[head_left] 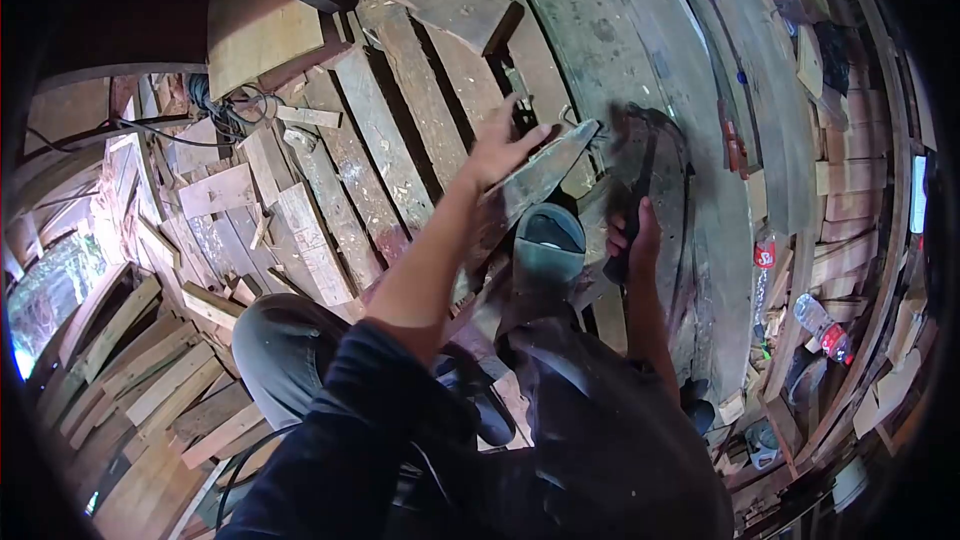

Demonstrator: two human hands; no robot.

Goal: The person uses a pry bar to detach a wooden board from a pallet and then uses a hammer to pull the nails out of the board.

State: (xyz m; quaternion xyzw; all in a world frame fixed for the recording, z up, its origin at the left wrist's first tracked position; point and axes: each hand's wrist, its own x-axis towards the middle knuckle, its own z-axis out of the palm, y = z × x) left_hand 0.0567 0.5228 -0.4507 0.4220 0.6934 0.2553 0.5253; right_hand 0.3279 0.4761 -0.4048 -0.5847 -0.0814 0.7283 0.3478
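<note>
Your left hand [490, 157] is open, with the fingers and thumb spread, and it grips nothing. It is right by the long, grey, worn piece of wood with a pointed end [545, 172]; you cannot tell if the palm touches it. That wood lies at a slant over the brown wooden floor boards with dark gaps [375, 165], just beside the toe of your grey-green shoe [548, 258]. Your right hand [640, 235] is wrapped around the dark handle of a long tool that looks like a hammer [645, 168]. Its top is a blur, so it may be moving fast. To work well, hold the wood steady from its far side, with your thumb and toes away from the tool. Watch the gaps, as small bits could drop in.
</note>
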